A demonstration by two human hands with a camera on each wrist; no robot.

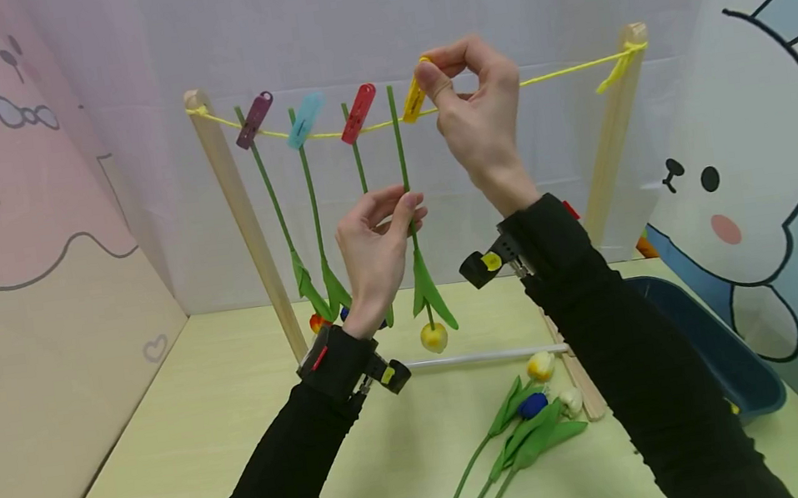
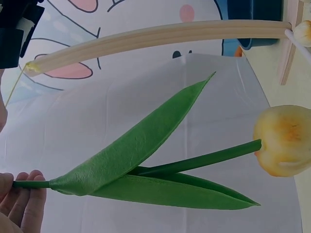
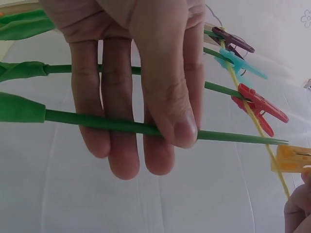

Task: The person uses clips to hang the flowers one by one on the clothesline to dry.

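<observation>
**While our left hand (image 1: 376, 244) pinches an artificial pale-yellow tulip (image 1: 425, 283) by its slim green stem, our right hand (image 1: 475, 108) grips a yellow clothes peg (image 1: 414, 102)**

With our left forearm, in its ribbed black sleeve (image 1: 284, 466), reaching up and away from the near left, the left hand sits below a thin yellow cord (image 1: 557, 72). Thumb and index finger close on the stem, the other fingers lie behind it, and the fingertips point right. The tulip hangs head down, near the middle of the scene, its stem end crossing the cord just left of the yellow peg.

Our right arm slants up and leftward from the near right, so the right hand is the higher of the two. Its thumb and fingers squeeze the peg's upper part at cord height; we cannot tell whether the peg's tips are clamped on the cord.

Farther left, a purple peg (image 1: 254, 121), a light-blue peg (image 1: 306, 121) and a red peg (image 1: 358, 114) stand along the cord, each with a green stem. The cord runs between a left wooden post (image 1: 236, 203) and a right wooden post (image 1: 615, 136). Nearer us, three artificial tulips (image 1: 537, 437) lie on the pale-yellow table (image 1: 135, 486), left of a dark-blue tub (image 1: 763, 403).
</observation>
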